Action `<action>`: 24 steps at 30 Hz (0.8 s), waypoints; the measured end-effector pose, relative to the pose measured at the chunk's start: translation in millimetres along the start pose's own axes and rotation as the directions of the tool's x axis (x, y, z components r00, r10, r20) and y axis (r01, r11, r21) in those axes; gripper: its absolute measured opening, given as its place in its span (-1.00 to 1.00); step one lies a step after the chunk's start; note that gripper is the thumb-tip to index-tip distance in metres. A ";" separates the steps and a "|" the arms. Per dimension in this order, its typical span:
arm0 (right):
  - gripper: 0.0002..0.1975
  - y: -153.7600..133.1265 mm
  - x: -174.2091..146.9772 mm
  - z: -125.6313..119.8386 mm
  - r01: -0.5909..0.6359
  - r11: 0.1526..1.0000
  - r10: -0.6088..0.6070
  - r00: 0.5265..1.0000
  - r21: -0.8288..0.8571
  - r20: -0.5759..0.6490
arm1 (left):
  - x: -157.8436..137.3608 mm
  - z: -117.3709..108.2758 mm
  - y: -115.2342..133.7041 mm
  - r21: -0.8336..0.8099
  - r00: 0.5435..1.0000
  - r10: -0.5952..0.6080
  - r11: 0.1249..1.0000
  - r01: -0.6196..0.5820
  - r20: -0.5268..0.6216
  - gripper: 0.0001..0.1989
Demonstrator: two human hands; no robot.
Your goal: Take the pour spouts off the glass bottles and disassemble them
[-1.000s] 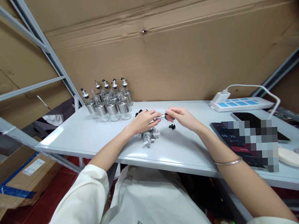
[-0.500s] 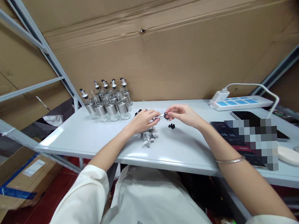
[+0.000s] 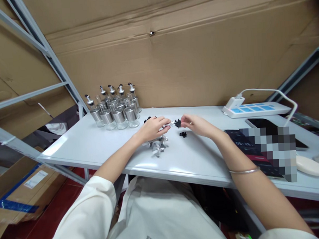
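My left hand [image 3: 152, 129] is closed around a small silver pourer spout [image 3: 171, 124], whose light tip sticks out to the right past the fingers. Silver pourer tops [image 3: 157, 146] lie in a loose heap below that hand, partly covered by it. Small black pieces [image 3: 178, 123] sit just beyond the spout's tip. At their right edge, my right hand [image 3: 197, 125] has its thumb and fingertips pinched together; anything between them is too small to make out. Another black cluster [image 3: 183, 134] lies slightly nearer to me. More black parts [image 3: 149, 119] show behind my left hand.
Glass bottles with steel sleeves [image 3: 119, 116] stand in a group at the table's back left, several capped with pourers. On the right are a power strip [image 3: 256, 110] with a white cable, two phones [image 3: 241, 144] and a white rounded object [image 3: 311, 165]. Cardboard [image 3: 183, 62] walls the back.
My right hand has shifted slightly right, uncovering more of the black pieces beside its fingertips. The left hand stays in place with the pourer spout.
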State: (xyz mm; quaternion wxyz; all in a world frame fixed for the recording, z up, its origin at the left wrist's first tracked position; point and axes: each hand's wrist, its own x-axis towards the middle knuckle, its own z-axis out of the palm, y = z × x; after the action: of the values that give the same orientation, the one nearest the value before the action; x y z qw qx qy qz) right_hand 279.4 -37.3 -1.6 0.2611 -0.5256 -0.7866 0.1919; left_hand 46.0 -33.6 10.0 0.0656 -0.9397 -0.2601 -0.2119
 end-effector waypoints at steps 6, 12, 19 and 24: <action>-0.90 9.7 0.0 -8.1 -0.093 0.968 0.124 0.985 -0.231 0.123 | -0.4 1.1 -0.6 -0.006 1.000 0.005 1.000 -0.005 -0.004 -0.72; -0.84 16.6 -0.5 -7.6 -0.157 0.932 0.237 0.946 -0.327 0.221 | -0.3 2.7 -0.8 -0.010 1.000 0.008 1.000 -0.008 -0.004 -0.72; -0.73 11.0 -0.4 -5.3 -0.139 0.943 0.235 0.922 -0.302 0.309 | -1.0 4.0 -0.4 -0.003 1.000 0.019 1.000 -0.019 0.002 -0.73; -0.66 7.2 -3.0 -5.1 -0.134 0.952 0.233 0.900 -0.276 0.369 | -0.9 4.5 -1.0 0.003 1.000 0.026 1.000 -0.026 0.001 -0.74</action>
State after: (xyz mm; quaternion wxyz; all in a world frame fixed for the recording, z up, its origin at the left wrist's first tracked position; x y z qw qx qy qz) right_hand 288.7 -37.2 -2.4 0.0101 -0.5760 -0.7871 0.2204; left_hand 46.4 -32.0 5.6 0.0694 -0.9430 -0.2483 -0.2103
